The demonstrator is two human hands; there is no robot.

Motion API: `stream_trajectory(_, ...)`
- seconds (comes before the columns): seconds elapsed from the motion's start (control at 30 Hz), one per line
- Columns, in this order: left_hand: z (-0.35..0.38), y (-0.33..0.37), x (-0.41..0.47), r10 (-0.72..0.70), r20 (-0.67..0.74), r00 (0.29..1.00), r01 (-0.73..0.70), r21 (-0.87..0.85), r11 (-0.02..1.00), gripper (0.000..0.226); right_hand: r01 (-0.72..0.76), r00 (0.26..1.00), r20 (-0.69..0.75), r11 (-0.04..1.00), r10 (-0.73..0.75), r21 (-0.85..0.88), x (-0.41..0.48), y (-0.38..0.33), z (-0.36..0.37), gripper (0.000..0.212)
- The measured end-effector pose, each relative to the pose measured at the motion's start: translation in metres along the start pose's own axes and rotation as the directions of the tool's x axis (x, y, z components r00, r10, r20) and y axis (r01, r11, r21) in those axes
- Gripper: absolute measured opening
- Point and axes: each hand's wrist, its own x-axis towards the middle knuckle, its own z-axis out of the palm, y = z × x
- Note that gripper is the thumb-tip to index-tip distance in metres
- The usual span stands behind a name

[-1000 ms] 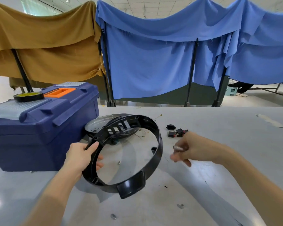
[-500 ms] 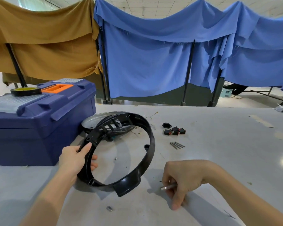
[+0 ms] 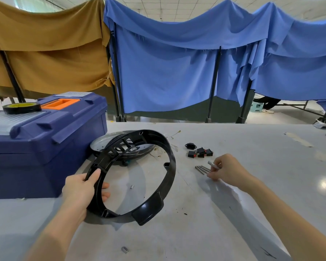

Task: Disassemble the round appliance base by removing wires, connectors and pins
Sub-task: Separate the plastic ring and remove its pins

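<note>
A pale grey table (image 3: 252, 147) fills the lower half of the frame, backed by blue drapes (image 3: 167, 72) and an ochre cloth (image 3: 45, 53) hung over black stands. A dark blue toolbox (image 3: 36, 147) sits at the left edge.

The round appliance base (image 3: 170, 161) is a black plastic ring, open through the middle, lying left of centre and tilted: its near edge is low by the table and its far edge rises over a shallow metal dish (image 3: 100, 145). The left hand (image 3: 79, 191) grips its left rim, thumb along the top and fingers curled inside.

To the right of centre, the right hand (image 3: 228, 170) pinches a short silver pin (image 3: 213, 165) just beside a row of pins (image 3: 201, 169) laid on the table. A cluster of black connectors (image 3: 200, 153) lies just beyond them, with fine wires (image 3: 172, 136) scattered near the ring's far side.

The ring looks light and stiff but thin-walled – probably glossy enough to slip – so the ribbed left section, where the hand already sits, seems the surest hold. The pin is tiny and smooth; a fingertip pinch suits it, and it would likely roll if dropped.
</note>
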Motion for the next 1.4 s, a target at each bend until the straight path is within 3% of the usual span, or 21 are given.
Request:
stream_trajectory(0.13, 0.0, 0.001, -0.001, 0.006, -0.006, 1.0, -0.006, 0.006, 1.0, 0.022, -0.004, 1.0, -0.021, 0.996, 0.006, 0.091, 0.004, 0.004, 0.009, 0.015)
stream_trajectory(0.43, 0.0, 0.002, -0.004, 0.01, -0.019, 1.0, -0.01, 0.007, 1.0, 0.022, 0.047, 0.995, -0.086, 0.998, -0.042, 0.048, 0.003, -0.001, 0.001, 0.03)
stream_trajectory(0.63, 0.0, 0.003, -0.005, 0.005, -0.01, 1.0, -0.005, -0.005, 1.0, 0.021, 0.211, 0.976, 0.091, 0.965, -0.199, -0.154, -0.024, -0.036, 0.018, 0.041)
stream_trajectory(0.73, -0.002, 0.003, -0.004, 0.005, 0.009, 1.0, -0.005, 0.002, 1.0, 0.02, 0.347, 0.937, 0.136, 0.895, -0.321, -0.281, -0.039, -0.059, 0.043, 0.021)
stream_trajectory(0.83, -0.002, 0.003, -0.004, -0.001, 0.03, 1.0, 0.001, 0.004, 1.0, 0.019, 0.488, 0.873, 0.153, 0.83, -0.464, -0.27, -0.043, -0.074, 0.07, 0.015)
stream_trajectory(0.93, -0.002, 0.003, -0.004, 0.004, 0.044, 0.999, -0.004, 0.004, 1.0, 0.019, 0.549, 0.831, 0.196, 0.824, -0.52, -0.139, -0.035, -0.084, 0.093, 0.029)
stream_trajectory(1.03, -0.003, 0.003, -0.004, 0.013, 0.057, 0.998, -0.013, 0.003, 1.0, 0.02, 0.522, 0.836, 0.195, 0.853, -0.513, 0.007, -0.024, -0.098, 0.11, 0.038)
stream_trajectory(1.17, -0.004, 0.001, -0.003, 0.025, 0.079, 0.997, -0.026, 0.01, 1.0, 0.02, 0.525, 0.84, 0.153, 0.851, -0.52, 0.006, -0.019, -0.116, 0.128, 0.038)
stream_trajectory(1.4, -0.004, 0.0, -0.002, 0.039, 0.077, 0.996, -0.041, 0.026, 0.999, 0.018, 0.506, 0.84, 0.223, 0.862, -0.495, 0.009, -0.022, -0.134, 0.14, 0.024)
